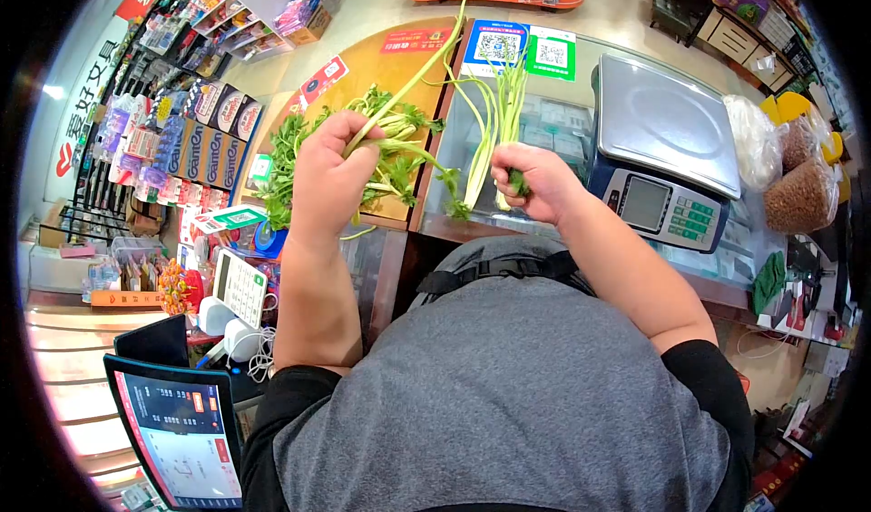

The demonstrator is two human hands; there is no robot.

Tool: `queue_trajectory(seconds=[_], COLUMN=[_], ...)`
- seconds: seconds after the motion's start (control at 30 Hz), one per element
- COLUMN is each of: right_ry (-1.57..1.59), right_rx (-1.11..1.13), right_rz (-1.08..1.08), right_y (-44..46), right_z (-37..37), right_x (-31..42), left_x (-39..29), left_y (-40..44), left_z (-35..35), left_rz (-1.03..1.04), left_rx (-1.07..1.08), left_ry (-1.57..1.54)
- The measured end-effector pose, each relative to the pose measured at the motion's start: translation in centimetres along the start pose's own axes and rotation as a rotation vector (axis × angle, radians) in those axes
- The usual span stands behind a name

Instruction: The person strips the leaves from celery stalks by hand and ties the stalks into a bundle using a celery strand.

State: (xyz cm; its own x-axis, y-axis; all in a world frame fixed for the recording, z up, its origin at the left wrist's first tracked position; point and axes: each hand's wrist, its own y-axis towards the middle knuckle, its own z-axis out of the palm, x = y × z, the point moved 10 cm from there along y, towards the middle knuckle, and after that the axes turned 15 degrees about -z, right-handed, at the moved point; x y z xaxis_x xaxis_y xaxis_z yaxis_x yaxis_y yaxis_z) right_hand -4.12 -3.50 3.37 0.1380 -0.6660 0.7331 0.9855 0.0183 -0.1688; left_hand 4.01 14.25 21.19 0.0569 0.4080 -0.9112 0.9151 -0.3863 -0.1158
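My left hand (331, 172) pinches a long, thin celery stalk (419, 72), which slants up and to the right over the counter. Leafy celery (290, 162) is heaped on the wooden counter beneath and around that hand. My right hand (540, 183) is closed in a fist, with dark green celery leaves (518, 182) showing between the fingers. Just behind this fist, a bunch of bare, pale celery stalks (481, 158) lies on the glass counter, partly hidden by the hand. A leafy sprig (454, 192) hangs between the two hands, near the counter's front edge.
On the right stands a digital scale (667, 135), with bags of brown granules (803, 194) beyond it. QR code cards (496, 47) lie at the counter's back. To the left are a calculator (240, 283), a screen (177, 430) and packed shop shelves (209, 135).
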Motion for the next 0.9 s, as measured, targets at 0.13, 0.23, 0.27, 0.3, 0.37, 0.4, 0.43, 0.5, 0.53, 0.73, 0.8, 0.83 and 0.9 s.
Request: queue_trajectory(seconds=[0.13,0.23,0.27,0.3,0.37,0.4,0.43,0.5,0.53,0.73,0.8,0.83,0.9], right_ry=[-0.417,-0.961,-1.105,-1.026,-0.953,-0.915,-0.924,-0.885,-0.865,-0.945,-1.248,-1.398,-1.391], right_rx=[0.159,0.286,0.314,0.284,0.252,0.234,0.225,0.213,0.205,0.089,0.036,0.007,-0.096], right_rz=[-0.109,-0.326,-0.366,-0.346,-0.302,-0.278,-0.286,-0.310,-0.323,-0.322,-0.554,-0.672,-0.767], right_y=[-0.1,0.6,0.6,0.8,1.0,1.0,0.7,0.5,0.4,0.3,-0.4,-0.9,-1.4], right_z=[5.5,6.1,6.4,5.7,4.3,3.8,3.8,3.6,3.4,1.6,2.2,2.8,2.6], right_x=[1.6,2.9,3.3,3.2,2.8,2.7,3.1,3.3,3.4,3.6,5.6,6.4,7.4], left_x=[-0.5,-1.2,-1.3,-1.4,-1.2,-1.1,-1.0,-0.8,-0.5,0.5,0.0,0.1,0.5], left_y=[0.3,0.3,0.3,0.3,0.3,0.3,0.3,0.6,0.7,0.7,0.3,0.3,0.4], left_z=[0.2,0.5,0.3,0.1,-0.2,-0.2,-0.2,-0.3,-0.2,0.5,1.6,2.0,2.9], left_rz=[0.043,0.076,0.089,0.100,0.096,0.093,0.097,0.110,0.077,0.001,0.047,0.061,0.091], left_rx=[0.034,0.045,0.038,0.029,0.012,0.005,0.003,0.002,0.016,0.051,0.074,0.081,0.094], left_ry=[0.002,-0.039,-0.058,-0.077,-0.071,-0.067,-0.056,-0.033,-0.024,0.131,0.214,0.220,0.231])
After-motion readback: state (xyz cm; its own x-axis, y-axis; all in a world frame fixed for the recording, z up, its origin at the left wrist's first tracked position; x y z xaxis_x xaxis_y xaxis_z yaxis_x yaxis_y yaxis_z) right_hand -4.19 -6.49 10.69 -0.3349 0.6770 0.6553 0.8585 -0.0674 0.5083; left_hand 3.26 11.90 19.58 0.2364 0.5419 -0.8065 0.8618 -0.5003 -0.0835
